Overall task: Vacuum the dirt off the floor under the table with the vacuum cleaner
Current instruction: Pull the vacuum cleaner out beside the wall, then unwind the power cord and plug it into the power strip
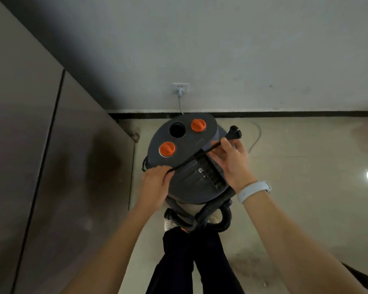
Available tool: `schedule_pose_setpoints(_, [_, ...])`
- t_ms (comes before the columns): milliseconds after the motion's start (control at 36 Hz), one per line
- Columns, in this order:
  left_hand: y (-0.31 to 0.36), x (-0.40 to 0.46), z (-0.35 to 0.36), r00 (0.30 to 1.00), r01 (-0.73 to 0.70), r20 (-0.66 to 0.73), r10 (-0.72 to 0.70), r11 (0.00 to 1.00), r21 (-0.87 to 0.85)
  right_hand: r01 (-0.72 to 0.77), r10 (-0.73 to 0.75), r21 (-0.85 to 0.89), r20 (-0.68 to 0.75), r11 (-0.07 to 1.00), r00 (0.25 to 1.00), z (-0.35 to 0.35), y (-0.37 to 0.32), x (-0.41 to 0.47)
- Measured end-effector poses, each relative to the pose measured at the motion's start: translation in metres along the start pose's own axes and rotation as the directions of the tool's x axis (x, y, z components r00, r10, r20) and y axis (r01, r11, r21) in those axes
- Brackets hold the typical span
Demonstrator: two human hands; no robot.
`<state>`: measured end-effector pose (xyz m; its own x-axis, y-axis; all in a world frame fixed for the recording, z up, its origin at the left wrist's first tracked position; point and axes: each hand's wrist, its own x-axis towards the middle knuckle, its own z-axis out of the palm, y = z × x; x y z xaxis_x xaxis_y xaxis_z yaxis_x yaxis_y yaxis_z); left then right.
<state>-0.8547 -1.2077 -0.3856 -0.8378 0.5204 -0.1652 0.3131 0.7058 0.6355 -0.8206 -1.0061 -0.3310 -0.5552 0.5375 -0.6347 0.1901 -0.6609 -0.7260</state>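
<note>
A grey drum vacuum cleaner [185, 172] stands on the floor right in front of me, seen from above, with two orange caps [167, 149] and a round black opening [177, 129] on its lid. Across the lid runs a thin black strap or cable [197, 155] ending in a thick black piece at the upper right. My left hand [155, 183] pinches its lower left end. My right hand [232, 160] grips it near the thick end. A ribbed black hose [218, 201] curls at the vacuum's near side.
A wall socket [180, 88] holds a grey plug whose cord [255, 136] drops behind the vacuum and trails on the tiled floor to the right. A brown panelled wall [30, 166] closes the left side. My legs and shoes stand just behind the vacuum.
</note>
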Motion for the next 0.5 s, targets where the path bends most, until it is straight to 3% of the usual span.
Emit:
schedule_pose_setpoints(139, [0.009, 0.032, -0.058, 0.974, 0.001, -0.217, 0.057, 0.967, 0.255, 0.094, -0.092, -0.014, 0.088, 0.995, 0.992, 0.03, -0.036, -0.008])
schedule_pose_setpoints(250, [0.046, 0.066, -0.09, 0.926, 0.037, -0.372, 0.07, 0.962, 0.272, 0.183, -0.182, 0.005, 0.111, 0.983, 0.977, 0.045, -0.078, -0.013])
schedule_pose_setpoints(361, [0.09, 0.108, -0.096, 0.938, 0.015, -0.34, 0.071, 0.97, 0.244, 0.249, -0.248, -0.004, 0.049, 0.969, 0.967, 0.04, -0.124, -0.009])
schedule_pose_setpoints(500, [0.156, 0.141, -0.072, 0.96, -0.14, -0.225, 0.166, 0.982, 0.128, 0.232, -0.233, -0.023, -0.13, 0.972, 0.964, -0.004, -0.169, 0.024])
